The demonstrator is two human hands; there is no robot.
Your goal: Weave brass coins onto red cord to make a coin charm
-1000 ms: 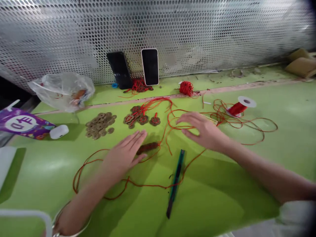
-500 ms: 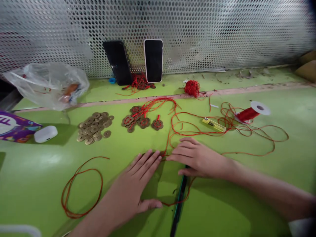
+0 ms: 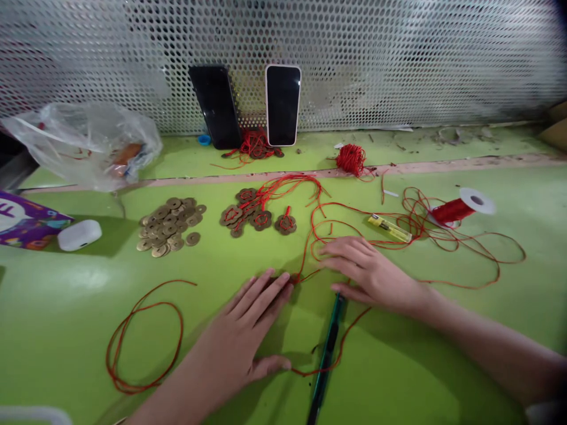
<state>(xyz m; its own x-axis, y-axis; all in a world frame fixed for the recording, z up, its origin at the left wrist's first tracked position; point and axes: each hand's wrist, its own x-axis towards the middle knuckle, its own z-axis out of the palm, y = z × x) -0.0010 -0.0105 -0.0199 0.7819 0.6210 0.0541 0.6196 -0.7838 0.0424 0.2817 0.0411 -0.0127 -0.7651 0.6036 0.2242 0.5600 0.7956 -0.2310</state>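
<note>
My left hand [image 3: 239, 330] lies flat on the green table, its fingers spread and partly covering a dark coin piece [image 3: 282, 278] with red cord at its edge. A thin red cord [image 3: 345, 342] runs from near my left thumb across a slim dark green tool [image 3: 328, 354], whose kind I cannot make out. To the right, my right hand [image 3: 376, 274] hovers low with loosely bent fingers apart, thumb close to the tool's upper end. Beyond the hands lie flower-shaped coin clusters [image 3: 261, 220] tied with red cord, and a single one [image 3: 286, 224] beside them.
Loose brass coins [image 3: 170, 224] are heaped at left, above a coiled red cord [image 3: 119, 348]. A red thread spool [image 3: 456, 211], yellow cutter-like piece [image 3: 390, 228] and red cord ball [image 3: 351, 159] are at right. Two phones [image 3: 217, 109] lean on perforated metal; a plastic bag [image 3: 84, 144] sits left.
My right hand has shifted right, away from my left fingertips, uncovering the upper end of the green tool. My left hand stays flat in nearly the same place.
</note>
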